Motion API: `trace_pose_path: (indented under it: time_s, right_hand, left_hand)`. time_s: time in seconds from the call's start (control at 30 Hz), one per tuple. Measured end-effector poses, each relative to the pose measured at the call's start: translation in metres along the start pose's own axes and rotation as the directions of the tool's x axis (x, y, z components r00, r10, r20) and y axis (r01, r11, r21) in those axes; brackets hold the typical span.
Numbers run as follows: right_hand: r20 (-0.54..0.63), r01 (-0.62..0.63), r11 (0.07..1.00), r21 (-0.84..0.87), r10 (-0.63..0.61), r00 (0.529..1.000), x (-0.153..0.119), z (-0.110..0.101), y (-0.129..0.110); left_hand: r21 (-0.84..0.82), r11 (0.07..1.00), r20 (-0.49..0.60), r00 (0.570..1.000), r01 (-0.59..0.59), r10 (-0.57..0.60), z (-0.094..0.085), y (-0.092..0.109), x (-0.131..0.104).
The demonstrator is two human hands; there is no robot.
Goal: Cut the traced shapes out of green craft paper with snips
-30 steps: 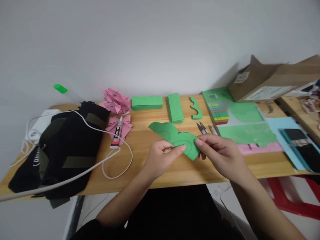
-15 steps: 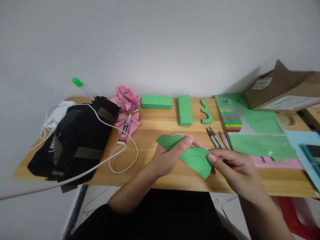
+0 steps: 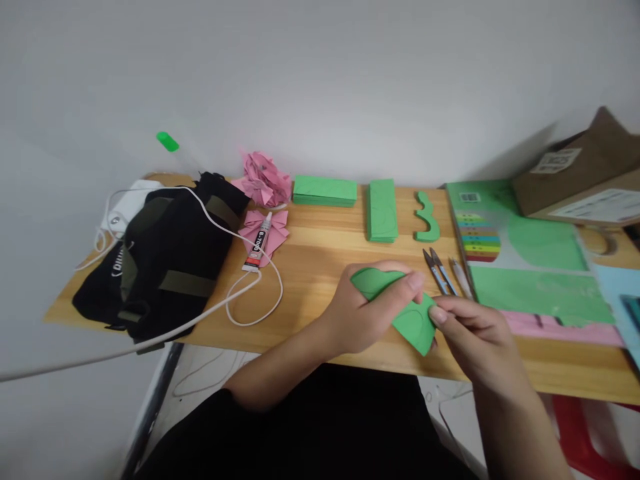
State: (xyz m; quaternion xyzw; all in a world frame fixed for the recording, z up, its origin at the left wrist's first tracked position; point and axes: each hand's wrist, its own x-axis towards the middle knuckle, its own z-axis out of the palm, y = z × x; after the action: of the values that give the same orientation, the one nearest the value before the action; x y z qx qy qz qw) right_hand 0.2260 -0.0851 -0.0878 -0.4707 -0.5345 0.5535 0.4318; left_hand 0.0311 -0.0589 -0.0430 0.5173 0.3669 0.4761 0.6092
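Note:
My left hand [image 3: 367, 313] is wrapped round a green paper piece [image 3: 414, 327] with a curved pencil line on it, thumb on top. The fingertips of my right hand [image 3: 473, 333] pinch the same piece at its right edge. Beyond my hands lie a green paper stack [image 3: 325, 191], an upright green stack [image 3: 382, 212] and a wavy green cutout [image 3: 426, 219]. Blue-handled snips [image 3: 441, 272] and a pen [image 3: 461, 279] rest just behind my right hand.
On the left are a black bag [image 3: 170, 267], a white cable [image 3: 200, 317], a glue tube [image 3: 257, 243] on a pink bow [image 3: 277, 230] and crumpled pink paper [image 3: 265, 180]. A green pad [image 3: 540, 287] and a cardboard box [image 3: 585, 173] stand right.
My left hand has slid right along the green piece, closer to my right hand, and covers more of it. The whole view has shifted a little.

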Motion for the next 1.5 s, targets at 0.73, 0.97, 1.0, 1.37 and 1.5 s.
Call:
trace_pose_path:
  time_s: [0.73,0.97,1.0,1.37,1.5]
  right_hand:
    - [-0.052,-0.129,0.990,0.051,0.131,0.990,0.016,0.013,-0.001]
    - [0.135,-0.050,0.989,-0.142,0.069,0.988,0.031,0.010,-0.029]
    - [0.144,-0.043,0.989,-0.142,0.064,0.988,0.031,0.008,-0.030]
    - [-0.011,-0.083,0.997,0.000,0.083,0.997,0.021,0.013,-0.021]
    - [-0.050,-0.056,0.998,0.040,0.057,0.997,0.016,0.015,-0.018]
  left_hand:
    - [-0.024,0.989,-0.139,0.980,0.143,-0.145,-0.011,-0.029,-0.006]
    - [0.086,0.973,0.076,0.973,0.213,-0.220,-0.024,-0.046,-0.012]
    - [0.104,0.973,0.080,0.973,0.206,-0.214,-0.023,-0.048,-0.013]
    - [0.132,0.971,-0.016,0.980,0.199,-0.199,-0.011,-0.058,-0.013]
    - [0.060,0.981,-0.036,0.982,0.186,-0.184,-0.010,-0.062,-0.015]
